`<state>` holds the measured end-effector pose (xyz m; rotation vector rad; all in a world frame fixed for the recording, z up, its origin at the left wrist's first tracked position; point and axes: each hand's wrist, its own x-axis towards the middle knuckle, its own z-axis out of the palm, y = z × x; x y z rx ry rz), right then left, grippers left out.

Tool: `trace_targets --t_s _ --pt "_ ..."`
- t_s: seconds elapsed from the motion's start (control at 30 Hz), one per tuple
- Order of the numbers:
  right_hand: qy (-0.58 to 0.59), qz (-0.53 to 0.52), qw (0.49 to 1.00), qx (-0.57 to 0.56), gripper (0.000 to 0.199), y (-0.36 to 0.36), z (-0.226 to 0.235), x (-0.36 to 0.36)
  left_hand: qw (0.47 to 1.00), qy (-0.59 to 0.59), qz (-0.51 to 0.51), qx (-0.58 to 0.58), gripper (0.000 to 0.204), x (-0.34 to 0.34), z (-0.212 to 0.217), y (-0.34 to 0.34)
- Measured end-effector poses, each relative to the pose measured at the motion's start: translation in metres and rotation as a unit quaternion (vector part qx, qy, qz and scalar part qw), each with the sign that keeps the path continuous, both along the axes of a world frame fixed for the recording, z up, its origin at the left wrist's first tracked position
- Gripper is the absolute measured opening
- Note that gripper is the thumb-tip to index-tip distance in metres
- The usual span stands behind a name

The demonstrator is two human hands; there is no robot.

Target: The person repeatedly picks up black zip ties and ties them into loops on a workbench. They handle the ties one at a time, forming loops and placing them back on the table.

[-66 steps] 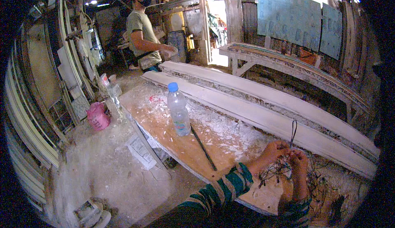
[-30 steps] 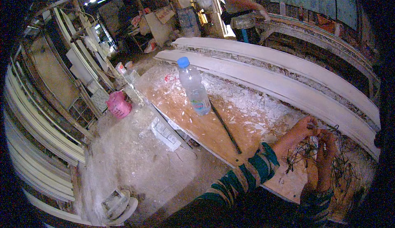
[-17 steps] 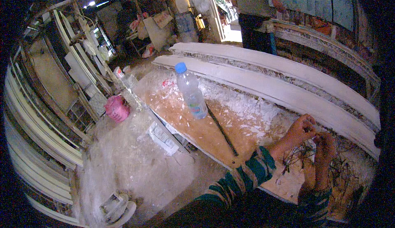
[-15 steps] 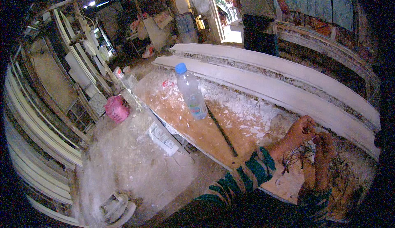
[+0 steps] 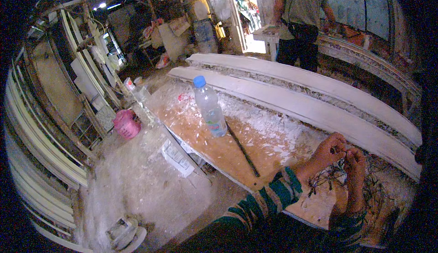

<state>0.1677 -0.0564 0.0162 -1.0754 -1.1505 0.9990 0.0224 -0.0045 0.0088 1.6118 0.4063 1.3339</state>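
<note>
My left hand (image 5: 329, 150) is closed in a pinch at the right side of the workbench. Close beside it is my right hand (image 5: 355, 161), its fingertips pressed together. A small dark bit shows between the two hands, too small to make out. Beneath them lies a tangle of thin, dark wire-like strands (image 5: 376, 180), spread over the brown, white-spattered board (image 5: 237, 150). A clear plastic bottle (image 5: 210, 111) with a blue cap stands on this board, left of my hands. Next to the bottle lies a thin dark rod (image 5: 244, 152).
Two long white moulding strips (image 5: 292, 98) run along the bench's far side. Another person (image 5: 299, 20) stands beyond them, back turned. A pink bag (image 5: 127, 124), a pale packet (image 5: 177, 157) and a dusty container (image 5: 122, 232) are left of the bench. Long strips (image 5: 41, 152) lean at far left.
My two hands stay close together, fingers slightly shifted. The person beyond the bench appears farther into view, arms lower. The whole view has tilted slightly.
</note>
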Motion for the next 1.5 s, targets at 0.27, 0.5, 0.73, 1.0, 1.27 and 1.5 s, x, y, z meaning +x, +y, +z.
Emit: trace_targets --t_s 0.27,0.5,0.73,1.0,1.27,1.5 --pt "-0.009 -0.019 0.999 0.027 0.01 -0.005 0.001 -0.001 0.998 0.034 0.055 0.025 0.027 0.0 -0.001 -0.003" --pt "0.087 0.025 0.994 0.053 0.013 0.004 -0.013 0.008 0.998 0.046 0.046 0.005 0.024 0.001 0.001 -0.005" --pt "-0.113 -0.087 0.987 0.072 0.013 0.002 -0.012 0.003 0.999 0.006 0.004 -0.047 0.029 0.006 -0.011 0.005" --pt "-0.298 -0.178 0.93 0.124 0.011 -0.002 -0.009 0.0 0.996 -0.005 -0.02 -0.089 0.031 0.007 -0.016 0.011" --pt "-0.375 -0.213 0.877 0.214 0.009 -0.008 -0.004 -0.007 0.993 0.104 0.06 -0.01 0.032 0.004 -0.011 0.002" --pt "-0.462 -0.224 0.813 0.276 0.01 -0.015 0.007 -0.018 0.985 0.146 0.082 0.035 0.028 0.002 -0.007 -0.008"
